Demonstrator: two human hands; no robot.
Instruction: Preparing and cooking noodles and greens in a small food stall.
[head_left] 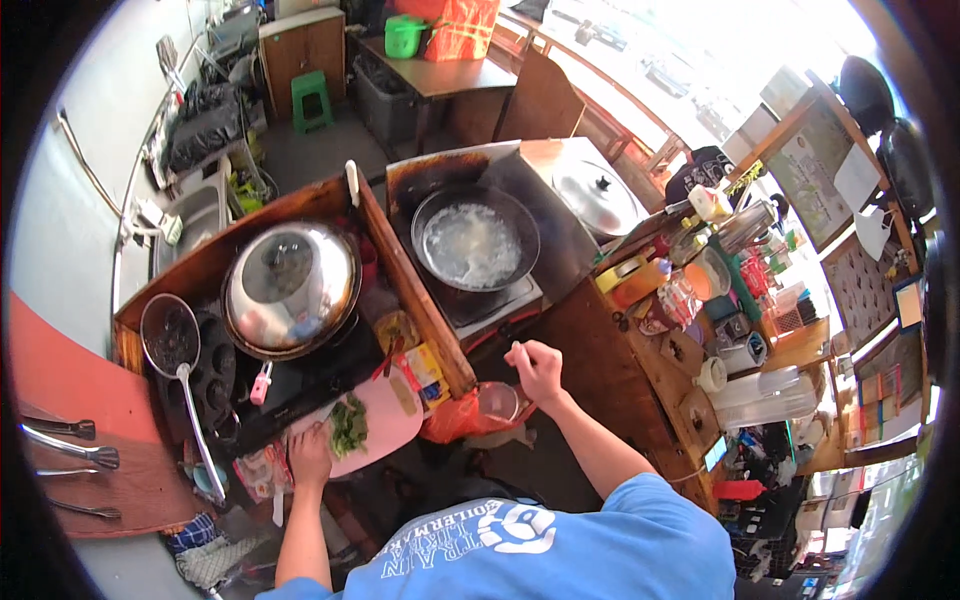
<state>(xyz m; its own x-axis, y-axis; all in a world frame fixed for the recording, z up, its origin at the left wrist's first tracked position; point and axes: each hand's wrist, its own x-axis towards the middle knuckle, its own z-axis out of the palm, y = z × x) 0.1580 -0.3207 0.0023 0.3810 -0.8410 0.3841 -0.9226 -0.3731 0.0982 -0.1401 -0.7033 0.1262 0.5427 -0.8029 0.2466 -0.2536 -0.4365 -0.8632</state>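
Left hand: from the head view we see it palm down at the left edge of the board, fingers laid out and slightly parted; we cannot tell whether the tips touch any leaf.
Right hand: raised well to the right of the board, on our side of the wok, fingers curled into a loose fist; we cannot tell whether it pinches anything small.
Greens: a loose, leafy heap on the board, just right of our left fingers and well apart from our right hand.
Feel: we judge the leaves light, soft and limp, slippery if wet, easily bruised, and likely to shed bits when carried loosely.
Hold: we would cup the heap low from both sides with flat fingers, rather than pinch single leaves.
Board surface: pink and flat, probably light and fairly stiff; we would grip it by a bare rim, away from the heap.
Wok contents: pale, cloudy liquid, beyond our right hand; we judge it heavy and hot.
Lid: domed and shiny, over a pan beyond our left hand.
Strainer: beyond and left of our left hand, its long handle reaching back toward us.
Red bag: between our hands, by the board's right edge.
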